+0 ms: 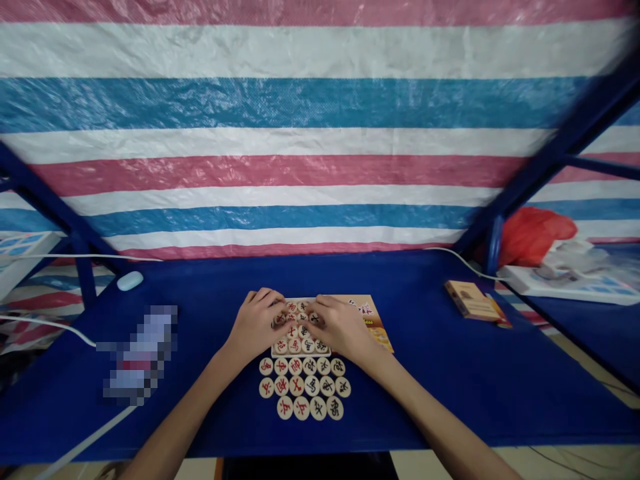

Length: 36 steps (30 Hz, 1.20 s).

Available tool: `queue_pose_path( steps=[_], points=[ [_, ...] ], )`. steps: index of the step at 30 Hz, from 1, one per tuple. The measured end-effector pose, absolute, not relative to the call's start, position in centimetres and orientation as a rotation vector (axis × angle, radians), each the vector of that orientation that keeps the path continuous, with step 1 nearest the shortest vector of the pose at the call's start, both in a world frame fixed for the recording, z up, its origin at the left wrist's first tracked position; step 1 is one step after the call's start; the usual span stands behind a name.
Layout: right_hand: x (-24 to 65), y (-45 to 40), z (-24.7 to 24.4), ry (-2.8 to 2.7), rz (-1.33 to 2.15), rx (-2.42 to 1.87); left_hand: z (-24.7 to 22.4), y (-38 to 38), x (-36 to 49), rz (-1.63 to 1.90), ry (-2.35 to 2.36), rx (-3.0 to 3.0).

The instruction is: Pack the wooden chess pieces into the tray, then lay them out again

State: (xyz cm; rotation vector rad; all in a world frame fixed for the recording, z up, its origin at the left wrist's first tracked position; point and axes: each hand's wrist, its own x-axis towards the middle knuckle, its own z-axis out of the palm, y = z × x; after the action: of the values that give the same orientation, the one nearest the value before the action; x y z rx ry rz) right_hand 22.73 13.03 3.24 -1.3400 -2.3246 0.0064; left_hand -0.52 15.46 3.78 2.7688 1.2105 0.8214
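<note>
A white tray (300,355) on the blue table holds round wooden Chinese chess pieces (295,345) with red and black characters. My left hand (257,324) is over the tray's left side, fingers curled around a red-marked piece at its edge. Mirroring it on the right side, my right hand (345,325) has its thumb and fingers closed around a black-marked piece (315,319). Both hands partly hide the upper rows. In front of the tray lie three rows of loose pieces (297,386), red-marked on the left and black-marked on the right.
A printed chess box (377,323) lies partly under my right hand. On the right are a small brown box (470,300) and a white power strip (575,285). A white mouse (130,281), a blurred-out phone-like item (143,353) and a cable are left. Blue metal posts flank the table.
</note>
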Motion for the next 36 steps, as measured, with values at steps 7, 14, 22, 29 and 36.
queue_pose_path(
  steps=[7, 14, 22, 29, 36],
  points=[
    [22.5, 13.1, 3.4, -2.298, 0.024, -1.406, 3.7, 15.3, -0.5, 0.817, 1.247, 2.755],
    [22.3, 13.1, 3.4, -2.271, 0.032, -1.445, 3.8, 15.2, -0.4, 0.803, 1.299, 2.738],
    [21.9, 12.9, 3.4, -2.257, 0.025, -1.492, 3.4, 15.1, 0.0, 0.793, 1.339, 2.708],
    [21.6, 12.7, 3.4, -2.256, -0.01, -1.514, 3.5, 14.9, 0.3, 0.82, 1.355, 2.7],
    [20.9, 12.4, 3.3, -2.228, -0.072, -1.531, 3.5, 15.0, 0.5, 0.852, 1.352, 2.706]
  ],
)
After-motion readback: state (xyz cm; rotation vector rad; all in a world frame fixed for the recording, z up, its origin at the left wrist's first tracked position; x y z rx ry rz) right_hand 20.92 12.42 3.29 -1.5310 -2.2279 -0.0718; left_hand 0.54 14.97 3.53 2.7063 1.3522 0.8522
